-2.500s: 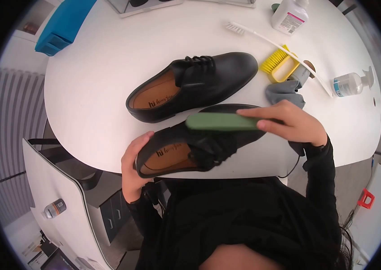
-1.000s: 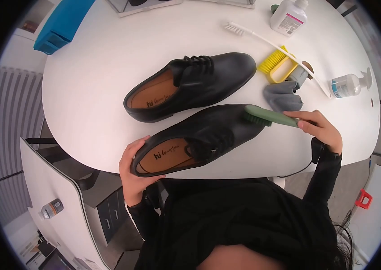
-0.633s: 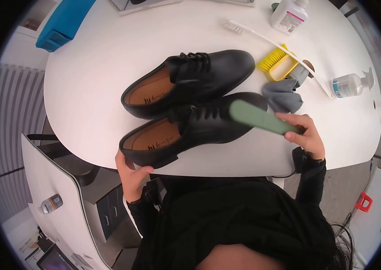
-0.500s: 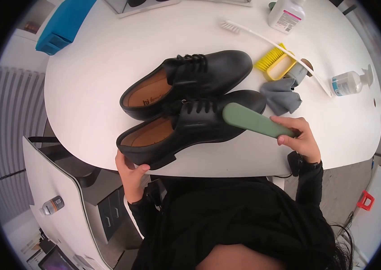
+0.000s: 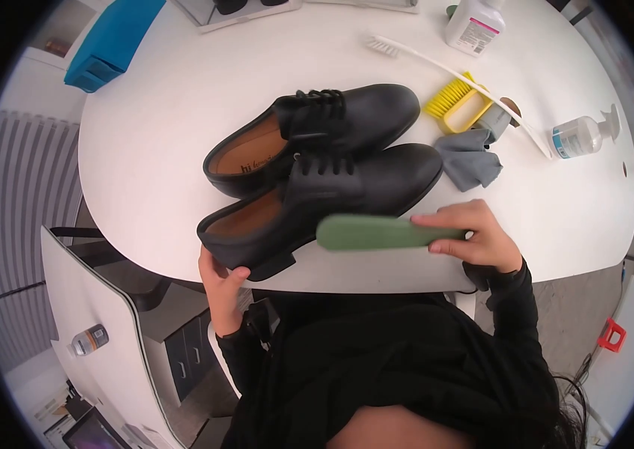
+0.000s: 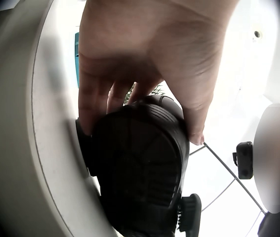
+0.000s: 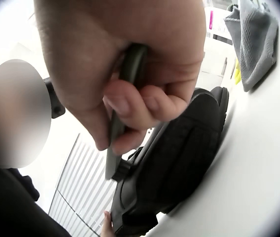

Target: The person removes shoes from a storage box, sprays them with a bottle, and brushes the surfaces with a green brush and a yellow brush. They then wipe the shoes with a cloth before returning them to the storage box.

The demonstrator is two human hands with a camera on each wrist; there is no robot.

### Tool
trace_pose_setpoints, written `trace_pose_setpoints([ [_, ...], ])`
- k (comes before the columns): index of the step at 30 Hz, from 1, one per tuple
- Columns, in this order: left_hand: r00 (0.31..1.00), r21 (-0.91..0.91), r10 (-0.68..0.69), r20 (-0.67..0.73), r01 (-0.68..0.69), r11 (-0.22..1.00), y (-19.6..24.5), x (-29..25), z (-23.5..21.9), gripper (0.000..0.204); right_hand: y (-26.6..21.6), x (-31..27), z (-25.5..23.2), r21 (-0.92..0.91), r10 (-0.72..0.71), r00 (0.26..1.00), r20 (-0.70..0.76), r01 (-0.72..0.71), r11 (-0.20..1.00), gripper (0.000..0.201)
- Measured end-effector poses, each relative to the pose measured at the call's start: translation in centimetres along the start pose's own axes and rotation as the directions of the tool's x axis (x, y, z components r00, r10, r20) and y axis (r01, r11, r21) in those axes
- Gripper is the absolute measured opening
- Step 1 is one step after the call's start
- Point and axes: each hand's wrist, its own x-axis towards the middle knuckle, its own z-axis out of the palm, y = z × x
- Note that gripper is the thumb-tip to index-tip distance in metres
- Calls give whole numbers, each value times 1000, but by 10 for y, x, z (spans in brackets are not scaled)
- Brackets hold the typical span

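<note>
My left hand (image 5: 221,292) grips the heel of the nearer black leather lace-up shoe (image 5: 399,176), which is tilted with its near side turned up towards me. In the left wrist view the dark sole (image 6: 137,158) shows, with fingers and thumb on either side of the heel. My right hand (image 5: 482,236) holds a green-backed brush (image 5: 369,233) by its end. The brush lies along the shoe's near side, and in the right wrist view its dark bristles (image 7: 124,170) are right at the shoe's side. The matching shoe (image 5: 380,112) stands just behind, partly overlapped.
To the right lie a grey cloth (image 5: 473,161), a yellow brush (image 5: 452,101) and a long white brush (image 5: 437,63). A clear pump bottle (image 5: 577,138) and a white bottle (image 5: 476,30) are farther out. A blue holder (image 5: 111,45) stands back left on the white table (image 5: 160,150).
The nearer shoe has been rolled so its near side faces up, and it sits closer to its mate. My right hand has carried the brush from the toe leftward along the near side.
</note>
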Motion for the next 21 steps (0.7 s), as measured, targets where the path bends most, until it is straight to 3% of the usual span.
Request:
trace_pose_setpoints([
  [2,999,-30,-40,-19,39,999,5,-4,5,87,2,4,8,2,-23,983,-183,24,1000,40],
  [5,999,-42,-35,7,35,998,3,-3,4,87,0,11,11,-1,-103,992,-74,103,995,42],
  [6,1000,-40,-20,19,21,999,2,-2,2,87,-10,12,4,-54,-21,994,106,26,998,42],
  [9,999,0,-5,41,5,1000,0,1,-2,88,-7,18,14,-50,-129,991,-36,127,991,43],
  [10,999,-5,-15,47,15,1000,0,0,-3,88,-8,23,16,-183,-194,970,-144,166,969,43],
  [13,998,-17,-5,65,6,1000,0,4,-3,89,-14,31,23,-108,-197,976,87,206,972,42],
  [17,999,-25,2,54,-1,1000,2,2,0,94,-15,42,44,-50,-235,970,-57,233,971,47],
  [18,999,-37,-7,40,9,999,4,1,3,95,-8,44,51,-91,-332,941,-64,326,941,49],
  [21,999,54,-50,11,49,997,-1,2,-2,90,-22,40,49,-194,-275,943,186,310,931,49],
])
